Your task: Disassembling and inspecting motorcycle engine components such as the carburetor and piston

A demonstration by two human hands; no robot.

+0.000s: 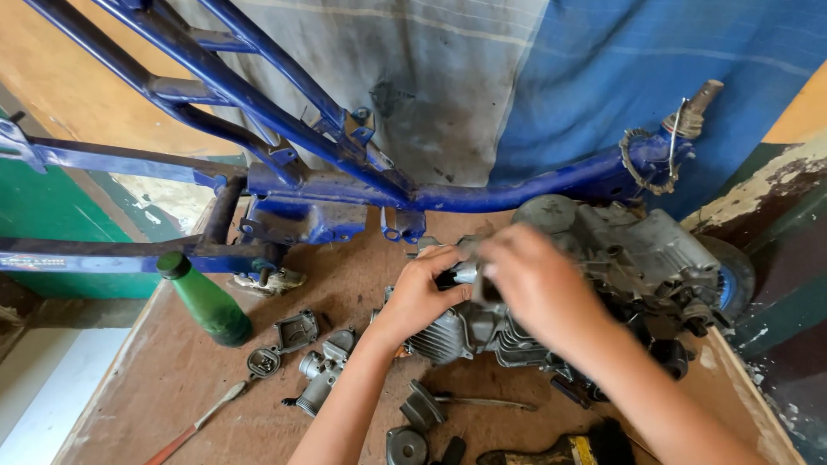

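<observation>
Both my hands meet over a grey finned engine [482, 331] lying on a brown wooden board [172, 379]. My left hand [422, 293] grips a small dark and silver metal part [461, 274] at the engine's top. My right hand [534, 275] is closed around the same part from the right, slightly blurred. The engine's bulkier grey casing [642, 250] lies to the right, partly hidden by my right forearm.
A blue motorcycle frame [327, 164] spans the back, with cloth hanging behind it. A green bottle [207, 301] stands at left. A carburettor [323, 370], small covers [293, 331], a red-handled screwdriver [194, 426] and a yellow-black tool [577, 448] lie on the board.
</observation>
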